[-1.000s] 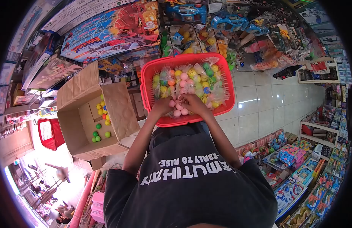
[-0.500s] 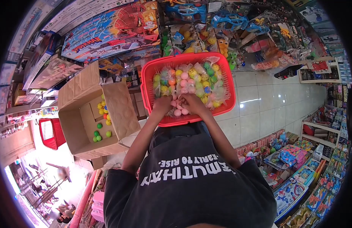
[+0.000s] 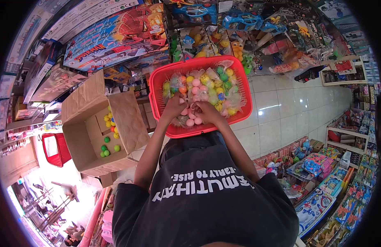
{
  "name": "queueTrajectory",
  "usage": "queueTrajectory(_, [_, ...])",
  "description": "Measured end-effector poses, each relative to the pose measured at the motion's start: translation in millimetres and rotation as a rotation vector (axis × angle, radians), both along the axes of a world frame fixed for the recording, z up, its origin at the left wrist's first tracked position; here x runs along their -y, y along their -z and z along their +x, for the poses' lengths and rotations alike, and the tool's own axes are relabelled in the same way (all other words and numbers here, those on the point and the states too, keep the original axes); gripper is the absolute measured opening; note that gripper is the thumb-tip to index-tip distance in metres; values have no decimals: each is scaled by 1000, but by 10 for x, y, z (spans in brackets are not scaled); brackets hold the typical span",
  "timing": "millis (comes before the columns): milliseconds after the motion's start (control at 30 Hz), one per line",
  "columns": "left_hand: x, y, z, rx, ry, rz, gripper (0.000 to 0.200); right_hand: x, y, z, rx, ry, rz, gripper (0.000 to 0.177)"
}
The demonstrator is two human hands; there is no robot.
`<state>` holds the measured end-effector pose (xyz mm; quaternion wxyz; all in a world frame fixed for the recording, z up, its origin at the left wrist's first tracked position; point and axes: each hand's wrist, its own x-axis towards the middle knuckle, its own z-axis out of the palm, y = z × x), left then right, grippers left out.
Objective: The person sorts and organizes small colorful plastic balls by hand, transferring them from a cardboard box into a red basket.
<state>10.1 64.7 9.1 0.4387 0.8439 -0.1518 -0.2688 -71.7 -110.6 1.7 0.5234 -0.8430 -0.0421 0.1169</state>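
Observation:
A red plastic basket (image 3: 155, 88) sits in front of my body, holding clear bags of small balls in yellow, green, orange and pink. Near its front side, my left hand (image 3: 174, 106) is closed at the pink balls, its fingertips on clear plastic. Close to it on the right, my right hand (image 3: 205, 110) pinches at the same bag, above several pink balls (image 3: 194, 121). Exactly what each set of fingertips grips is too small to make out.
Left of the basket stands an open cardboard box (image 3: 87, 142) with loose balls inside. Behind it lies a large boxed toy (image 3: 116, 37). Packed toys (image 3: 240, 20) line the back, and a toy display (image 3: 318, 189) stands at the right. Another red basket (image 3: 54, 149) is at far left.
My left hand has moved up and slightly left, away from my right hand. The view has shifted a little, so the basket appears slightly further left.

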Motion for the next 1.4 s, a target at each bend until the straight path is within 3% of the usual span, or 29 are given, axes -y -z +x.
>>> queueTrajectory(267, [79,169,-51,47,46,-100,40,41,30,-12,-8,25,60,24])
queueTrajectory(333, [60,199,-60,62,10,-233,41,50,34,-16,-7,32,67,24])
queueTrajectory(433, [6,174,-39,220,115,-152,36,52,10,-9,-6,34,67,25])
queueTrajectory(633, [44,81,-37,114,82,-139,23,62,-3,8,-19,11,32,24])
queueTrajectory(867, [55,110,-16,242,112,-81,22,60,39,31,-33,25,5,25])
queueTrajectory(1067, [57,137,145,-54,-292,-207,19,59,109,23,-40,52,52,26])
queueTrajectory(1133, [96,258,273,-539,-622,-584,21,83,117,42,-28,58,64,26])
queueTrajectory(1267, [148,255,300,-663,-598,-578,20,79,118,29,-57,39,38,25])
queueTrajectory(1367, [180,315,246,-503,-592,-627,25,81,82,20,-65,24,37,24])
queueTrajectory(1400, [164,323,242,-332,-410,-460,31,86,77,29,-61,20,37,24])
